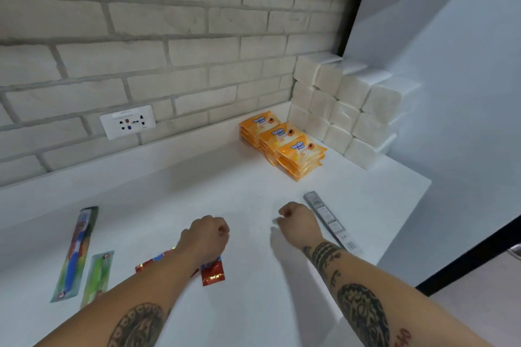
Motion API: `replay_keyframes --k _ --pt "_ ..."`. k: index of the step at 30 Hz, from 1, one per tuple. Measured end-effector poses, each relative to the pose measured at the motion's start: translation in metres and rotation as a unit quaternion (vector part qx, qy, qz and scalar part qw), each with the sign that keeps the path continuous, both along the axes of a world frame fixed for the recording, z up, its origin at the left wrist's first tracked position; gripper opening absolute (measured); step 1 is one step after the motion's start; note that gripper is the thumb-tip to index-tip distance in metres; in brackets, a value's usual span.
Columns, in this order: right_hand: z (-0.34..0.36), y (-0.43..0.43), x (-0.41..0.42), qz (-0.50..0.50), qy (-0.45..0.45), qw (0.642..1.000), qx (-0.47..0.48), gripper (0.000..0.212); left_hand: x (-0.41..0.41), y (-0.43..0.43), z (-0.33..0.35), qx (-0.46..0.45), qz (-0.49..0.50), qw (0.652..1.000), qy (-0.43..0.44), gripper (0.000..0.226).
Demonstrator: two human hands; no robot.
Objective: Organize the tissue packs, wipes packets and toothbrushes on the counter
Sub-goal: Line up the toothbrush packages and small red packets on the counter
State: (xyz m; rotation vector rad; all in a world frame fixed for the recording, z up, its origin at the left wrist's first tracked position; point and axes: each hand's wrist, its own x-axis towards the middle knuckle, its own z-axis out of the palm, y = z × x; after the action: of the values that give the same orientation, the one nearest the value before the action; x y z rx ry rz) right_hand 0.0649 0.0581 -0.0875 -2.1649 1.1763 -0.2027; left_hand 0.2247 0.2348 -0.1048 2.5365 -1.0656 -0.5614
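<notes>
White tissue packs (346, 110) are stacked in stepped rows in the back right corner. Orange wipes packets (283, 144) sit in three piles just left of them. A grey toothbrush pack (328, 220) lies near the counter's right edge, right beside my right hand (298, 222), whose fingers are curled and hold nothing. My left hand (207, 236) is also curled into an empty fist above the counter. A red toothbrush pack (212, 273) lies partly hidden under my left wrist. A blue-and-red toothbrush pack (76, 253) and a green one (97, 276) lie at the left.
The white counter (253, 197) ends at a right edge (408, 220) with a drop beyond it. A brick wall with a socket plate (128, 121) runs along the back. A white panel (451, 65) closes the right side behind the tissue packs.
</notes>
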Motion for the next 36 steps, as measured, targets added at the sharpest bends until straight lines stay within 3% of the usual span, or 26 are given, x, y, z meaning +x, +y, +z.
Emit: replay_keyframes --k 5,10,13,16,21,25,30,33,36 --pt "-0.002 -0.035 -0.05 -0.074 0.15 0.981 -0.102 0.045 -0.037 -0.043 0.007 -0.023 -0.061 0.997 0.044 0.016" --pt "-0.017 -0.028 -0.095 -0.096 0.215 0.97 -0.06 0.044 -0.072 -0.066 0.009 -0.035 -0.095 0.992 0.079 0.016" --pt "-0.018 -0.016 -0.101 -0.078 0.161 0.982 -0.058 0.034 -0.083 -0.072 0.006 -0.056 -0.081 0.989 0.114 0.019" --pt "-0.016 0.0 -0.091 -0.124 0.013 0.992 0.035 0.029 -0.092 -0.076 0.005 -0.093 -0.022 0.98 0.173 0.025" --pt "-0.019 0.041 -0.054 -0.201 -0.185 0.941 0.201 0.025 -0.09 -0.072 0.015 -0.16 0.106 0.928 0.32 0.025" --pt "-0.016 0.063 -0.03 -0.166 -0.243 0.919 0.26 0.026 -0.079 -0.06 0.021 -0.22 0.124 0.928 0.275 0.03" --pt "-0.019 0.062 -0.003 -0.102 -0.226 0.94 0.236 0.014 -0.048 -0.045 0.029 -0.204 0.1 0.953 0.199 0.042" --pt "-0.022 0.054 0.025 -0.034 -0.198 0.969 0.146 0.015 -0.024 -0.038 0.028 -0.178 0.06 0.972 0.139 0.036" --pt "-0.021 0.046 0.049 0.079 -0.157 0.984 -0.011 0.038 0.0 -0.036 0.017 -0.152 0.044 0.982 0.107 0.034"
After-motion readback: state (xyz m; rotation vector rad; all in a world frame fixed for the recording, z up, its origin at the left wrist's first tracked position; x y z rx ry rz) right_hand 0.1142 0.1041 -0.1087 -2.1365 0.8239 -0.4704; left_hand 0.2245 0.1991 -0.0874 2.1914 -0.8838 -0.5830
